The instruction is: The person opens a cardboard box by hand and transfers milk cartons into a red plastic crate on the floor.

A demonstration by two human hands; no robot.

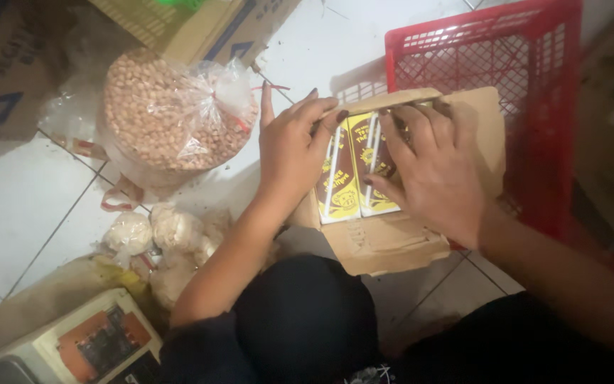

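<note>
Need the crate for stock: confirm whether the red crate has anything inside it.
No, the red crate shows only bare mesh.

Back room of a small grocery shop, or a home stockroom

We sit on a white tiled floor (15,206) among stock: a tied clear bag of pale dried beans (172,114), small knotted bags (154,231), flattened cardboard cartons (8,57), a red plastic crate (534,78), an open carton of yellow-and-brown packets (353,171), and a weighing scale (79,348)
</note>
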